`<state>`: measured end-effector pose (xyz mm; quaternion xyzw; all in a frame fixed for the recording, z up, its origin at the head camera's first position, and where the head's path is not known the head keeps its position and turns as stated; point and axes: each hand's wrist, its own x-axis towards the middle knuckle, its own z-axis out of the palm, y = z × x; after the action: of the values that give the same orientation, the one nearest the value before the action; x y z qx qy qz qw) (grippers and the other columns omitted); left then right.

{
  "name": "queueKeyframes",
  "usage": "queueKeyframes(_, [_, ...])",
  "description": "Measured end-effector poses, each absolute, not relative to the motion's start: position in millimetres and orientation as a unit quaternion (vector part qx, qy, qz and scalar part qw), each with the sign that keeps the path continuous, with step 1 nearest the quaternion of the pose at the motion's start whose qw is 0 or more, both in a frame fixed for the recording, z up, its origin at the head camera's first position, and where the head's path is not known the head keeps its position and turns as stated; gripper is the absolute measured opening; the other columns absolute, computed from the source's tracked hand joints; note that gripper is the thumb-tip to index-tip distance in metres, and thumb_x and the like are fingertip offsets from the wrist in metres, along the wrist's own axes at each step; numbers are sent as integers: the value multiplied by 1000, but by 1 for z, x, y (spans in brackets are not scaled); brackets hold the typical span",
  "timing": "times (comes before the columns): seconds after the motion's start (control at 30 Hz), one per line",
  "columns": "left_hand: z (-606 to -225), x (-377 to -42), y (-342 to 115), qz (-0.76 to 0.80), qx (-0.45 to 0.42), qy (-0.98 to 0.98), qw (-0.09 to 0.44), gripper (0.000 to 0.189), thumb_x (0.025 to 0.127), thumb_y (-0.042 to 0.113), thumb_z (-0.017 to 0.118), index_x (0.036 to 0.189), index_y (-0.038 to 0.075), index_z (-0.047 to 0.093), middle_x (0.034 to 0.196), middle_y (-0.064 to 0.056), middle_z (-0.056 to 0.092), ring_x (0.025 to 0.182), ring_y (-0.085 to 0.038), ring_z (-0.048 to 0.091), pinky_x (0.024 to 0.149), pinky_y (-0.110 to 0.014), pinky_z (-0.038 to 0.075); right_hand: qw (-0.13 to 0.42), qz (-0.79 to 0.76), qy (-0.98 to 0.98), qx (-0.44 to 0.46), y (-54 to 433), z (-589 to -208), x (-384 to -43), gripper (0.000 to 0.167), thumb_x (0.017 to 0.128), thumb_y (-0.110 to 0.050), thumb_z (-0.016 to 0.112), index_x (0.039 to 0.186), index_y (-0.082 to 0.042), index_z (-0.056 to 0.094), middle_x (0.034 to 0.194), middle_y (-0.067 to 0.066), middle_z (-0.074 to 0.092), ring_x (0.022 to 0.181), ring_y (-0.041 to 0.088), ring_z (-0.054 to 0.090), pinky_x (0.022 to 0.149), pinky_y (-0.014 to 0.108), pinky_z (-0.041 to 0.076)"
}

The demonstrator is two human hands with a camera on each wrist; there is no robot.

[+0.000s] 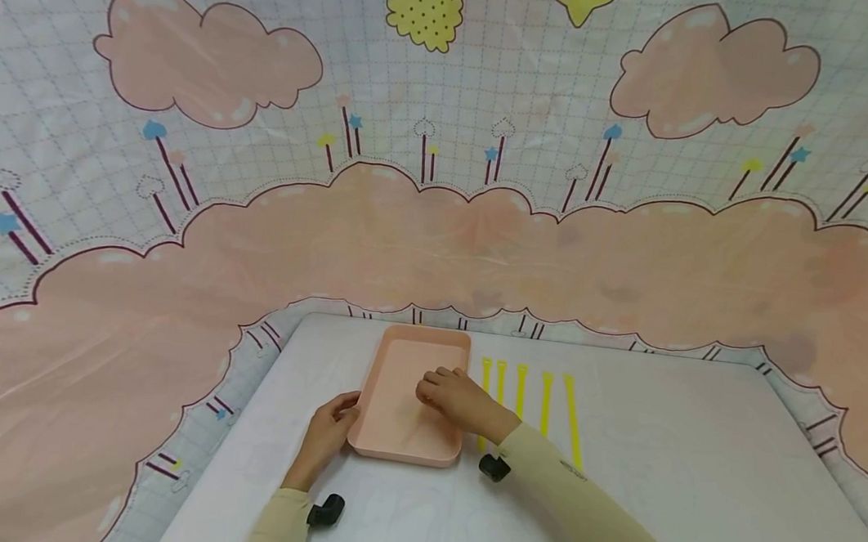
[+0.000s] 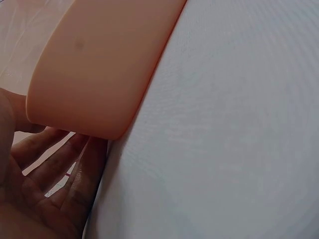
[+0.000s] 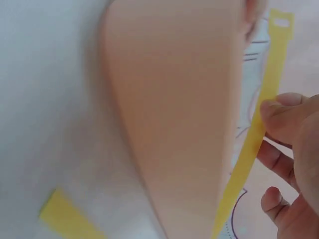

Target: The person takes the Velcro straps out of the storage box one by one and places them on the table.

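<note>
A shallow pink rectangular tray (image 1: 399, 384) lies on the white table. My left hand (image 1: 330, 431) rests at its left side, fingers against the outer wall; in the left wrist view the thumb is near the rim of the tray (image 2: 89, 74) and the fingers (image 2: 87, 174) are spread loosely. Over the right part of the tray is my right hand (image 1: 460, 399). Its thumb and forefinger pinch a flat yellow cable tie (image 3: 276, 64) with a slotted head, which hangs past the tray wall (image 3: 174, 99) in the right wrist view.
Several more yellow cable ties (image 1: 573, 421) lie side by side right of the tray, partly covered by my right forearm. A patterned cloth (image 1: 523, 259) hangs behind the white table (image 1: 690, 448) and around its sides.
</note>
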<state>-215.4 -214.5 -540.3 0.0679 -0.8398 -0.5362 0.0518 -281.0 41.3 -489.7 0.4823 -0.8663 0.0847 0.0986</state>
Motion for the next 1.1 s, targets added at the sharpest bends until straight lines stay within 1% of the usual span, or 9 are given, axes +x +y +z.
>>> queueKeyframes(0.13, [-540,-214,-214,-535,67,-841,48,34,97,9,57,130,3,61,126,-20,65,116,-33,62,93,-41,52,86,189,-850,485,41,-485,-279,9,96,-14,61,93,-18,54,87,-7,53,85,9,47,75,21,37])
queueKeyframes(0.27, [-538,-214,-213,-535,67,-841,50,34,97,8,57,130,3,61,127,-20,65,116,-34,62,93,-43,52,49,278,-838,466,43,-482,-277,10,96,-11,61,94,-15,53,88,-6,54,85,7,48,78,21,44])
queueKeyframes(0.4, [-537,-214,-213,-535,67,-841,50,34,97,8,57,130,3,61,127,-21,65,116,-34,62,94,-44,52,5,354,-833,425,45,-479,-275,7,95,-11,62,99,-14,57,91,-4,59,85,7,52,77,22,47])
queueKeyframes(0.5, [-537,-214,-213,-531,68,-843,48,34,97,9,57,131,2,61,126,-20,65,116,-34,62,95,-44,51,-13,392,-831,395,47,-479,-275,10,95,-11,63,105,-12,62,92,-2,63,84,8,55,73,22,47])
queueKeyframes(0.6, [-537,-214,-213,-529,68,-845,47,34,97,9,57,130,2,61,126,-20,65,116,-34,62,95,-45,51,-20,425,-828,365,49,-478,-274,15,94,-10,64,109,-11,65,94,0,67,85,9,57,72,21,49])
queueKeyframes(0.9, [-538,-214,-213,-532,63,-843,48,34,97,9,57,131,2,60,126,-21,65,118,-35,61,97,-46,50,-17,521,-804,288,53,-474,-270,11,93,-11,65,104,-7,65,94,10,69,81,9,60,72,21,51])
queueKeyframes(1.0, [-539,-214,-213,-533,62,-842,50,34,97,8,57,131,2,60,126,-21,65,117,-35,62,96,-45,51,-21,553,-790,265,55,-469,-266,11,93,-9,65,104,-5,64,94,13,68,79,15,62,69,23,51])
queueKeyframes(1.03, [-539,-214,-213,-534,62,-842,50,34,97,8,57,131,2,60,126,-21,65,117,-34,62,96,-45,51,-25,565,-782,260,56,-464,-263,11,94,-8,64,104,-3,63,94,15,67,78,20,63,68,24,51])
queueKeyframes(1.1, [-539,-214,-214,-533,62,-843,50,35,97,8,57,131,2,60,126,-21,65,117,-35,62,96,-45,51,-35,585,-771,250,57,-455,-258,12,94,-5,63,105,-1,62,94,17,65,76,21,61,67,23,50])
